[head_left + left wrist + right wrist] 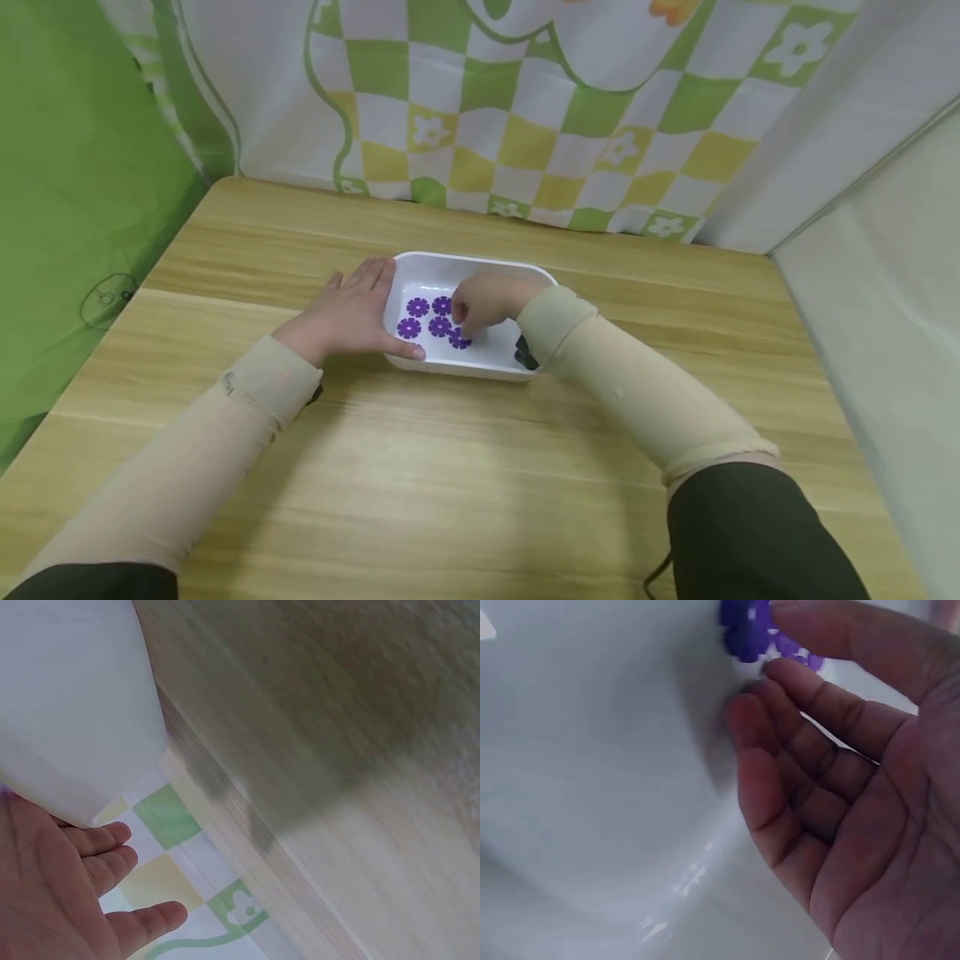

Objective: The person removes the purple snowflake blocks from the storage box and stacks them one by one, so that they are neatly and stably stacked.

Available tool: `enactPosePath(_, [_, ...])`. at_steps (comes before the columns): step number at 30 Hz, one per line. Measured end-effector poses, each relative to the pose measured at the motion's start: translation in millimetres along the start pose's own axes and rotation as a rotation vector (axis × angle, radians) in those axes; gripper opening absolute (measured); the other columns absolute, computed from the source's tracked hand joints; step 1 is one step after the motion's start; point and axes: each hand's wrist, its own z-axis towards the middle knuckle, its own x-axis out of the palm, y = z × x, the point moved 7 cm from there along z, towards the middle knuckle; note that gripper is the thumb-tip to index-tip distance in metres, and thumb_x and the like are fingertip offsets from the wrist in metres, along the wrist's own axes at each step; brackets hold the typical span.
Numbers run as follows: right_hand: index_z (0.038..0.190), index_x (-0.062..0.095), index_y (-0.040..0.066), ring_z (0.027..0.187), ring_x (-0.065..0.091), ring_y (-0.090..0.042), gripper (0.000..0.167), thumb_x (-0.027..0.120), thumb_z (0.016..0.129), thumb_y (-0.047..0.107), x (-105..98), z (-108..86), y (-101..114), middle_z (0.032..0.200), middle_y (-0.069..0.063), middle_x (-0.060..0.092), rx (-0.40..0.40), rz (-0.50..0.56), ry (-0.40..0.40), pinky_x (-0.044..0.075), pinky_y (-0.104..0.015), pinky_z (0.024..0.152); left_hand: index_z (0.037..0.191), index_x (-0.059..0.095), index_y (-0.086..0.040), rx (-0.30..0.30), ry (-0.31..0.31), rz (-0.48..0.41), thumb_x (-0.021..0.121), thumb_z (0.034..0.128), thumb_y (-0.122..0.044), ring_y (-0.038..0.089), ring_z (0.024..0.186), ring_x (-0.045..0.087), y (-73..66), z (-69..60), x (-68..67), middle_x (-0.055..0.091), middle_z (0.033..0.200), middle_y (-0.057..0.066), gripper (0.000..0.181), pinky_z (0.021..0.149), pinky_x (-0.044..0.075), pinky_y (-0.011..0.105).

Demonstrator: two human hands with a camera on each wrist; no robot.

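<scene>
A white rectangular tray (495, 357) sits on the table with several purple notched, flower-shaped discs (439, 327) in its left part. My left hand (352, 312) rests on the tray's left end, thumb along the near side and fingers stretched toward the far corner. In the left wrist view, the left hand (52, 877) lies against the tray's outer wall (75, 712). My right hand (487, 302) reaches inside the tray, fingers curled. The right wrist view shows its thumb and index fingertips pinching a purple disc (742, 630), partly cut off by the frame's top.
The wooden table (420, 483) extends around the tray. A checkered green, yellow and white cloth (517, 125) hangs behind its far edge. Green fabric (67, 208) is on the left, a pale wall (892, 275) on the right. A dark cable (657, 575) shows near the right sleeve.
</scene>
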Motion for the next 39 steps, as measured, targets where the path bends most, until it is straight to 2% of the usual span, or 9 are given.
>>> enactPosePath(7, [0.094, 0.067, 0.008, 0.084, 0.059, -0.018, 0.012, 0.076, 0.090, 0.015, 2.0, 3.7, 13.1, 0.091, -0.004, 0.067, -0.027, -0.017, -0.042, 0.052, -0.031, 0.080, 0.162, -0.001, 0.006, 0.009, 0.000, 0.017, 0.067, 0.0651, -0.092, 0.039, 0.157, 0.001, 2.0, 3.2, 2.8, 0.001, 0.170, 0.025, 0.153, 0.120, 0.003, 0.068])
enactPosePath(14, [0.094, 0.067, 0.009, 0.085, 0.060, -0.020, 0.023, 0.085, 0.085, 0.021, 3.1, -0.2, 14.0, 0.091, -0.004, 0.067, 0.065, -0.099, -0.016, 0.052, -0.033, 0.080, 0.162, -0.001, 0.005, 0.014, 0.002, 0.011, 0.068, 0.0649, -0.091, 0.040, 0.157, 0.001, -0.7, 2.5, 0.5, 0.002, 0.170, 0.025, 0.153, 0.120, 0.003, 0.069])
enactPosePath(21, [0.101, 0.070, 0.007, 0.088, 0.063, -0.020, 0.020, 0.082, 0.089, 0.019, 7.6, 0.5, 15.8, 0.094, -0.003, 0.069, 0.027, -0.090, 0.005, 0.054, -0.031, 0.080, 0.162, 0.000, 0.006, 0.012, -0.002, 0.020, 0.069, 0.0668, -0.089, 0.041, 0.156, 0.002, 0.7, 2.2, 0.9, 0.003, 0.169, 0.027, 0.151, 0.120, 0.004, 0.069])
enactPosePath(26, [0.099, 0.069, 0.008, 0.088, 0.062, -0.019, 0.015, 0.078, 0.092, 0.017, 9.6, 0.1, 11.3, 0.095, -0.003, 0.068, 0.009, -0.077, 0.020, 0.054, -0.031, 0.081, 0.162, 0.002, 0.006, 0.010, 0.003, 0.014, 0.069, 0.0665, -0.090, 0.040, 0.156, 0.003, -0.8, 0.9, 1.1, 0.004, 0.170, 0.026, 0.151, 0.120, 0.004, 0.069])
enactPosePath(29, [0.095, 0.068, 0.009, 0.086, 0.061, -0.018, 0.008, 0.073, 0.096, 0.015, 6.7, -2.3, 8.9, 0.092, -0.003, 0.067, -0.012, -0.059, 0.017, 0.053, -0.031, 0.081, 0.162, 0.002, 0.006, 0.010, 0.002, 0.017, 0.069, 0.0671, -0.089, 0.040, 0.157, 0.003, -1.3, 1.0, 0.7, 0.004, 0.170, 0.025, 0.150, 0.120, 0.004, 0.068])
enactPosePath(34, [0.087, 0.064, 0.011, 0.083, 0.056, -0.017, 0.010, 0.064, 0.097, 0.011, -3.1, -8.4, 5.2, 0.088, -0.002, 0.063, -0.103, 0.002, -0.004, 0.050, -0.032, 0.081, 0.162, 0.003, 0.006, 0.009, 0.000, 0.024, 0.069, 0.0672, -0.089, 0.040, 0.157, 0.004, -1.5, 1.5, 0.6, 0.005, 0.170, 0.025, 0.150, 0.120, 0.005, 0.069])
enactPosePath(39, [0.087, 0.062, 0.011, 0.091, 0.059, -0.020, 0.012, 0.062, 0.098, 0.009, -20.8, -19.2, -7.0, 0.093, -0.005, 0.066, -0.169, 0.207, -0.082, 0.050, -0.035, 0.087, 0.162, 0.004, 0.007, 0.008, -0.009, 0.011, 0.072, 0.0675, -0.086, 0.040, 0.157, 0.005, -1.1, 0.3, -0.9, 0.007, 0.170, 0.025, 0.149, 0.120, 0.005, 0.069])
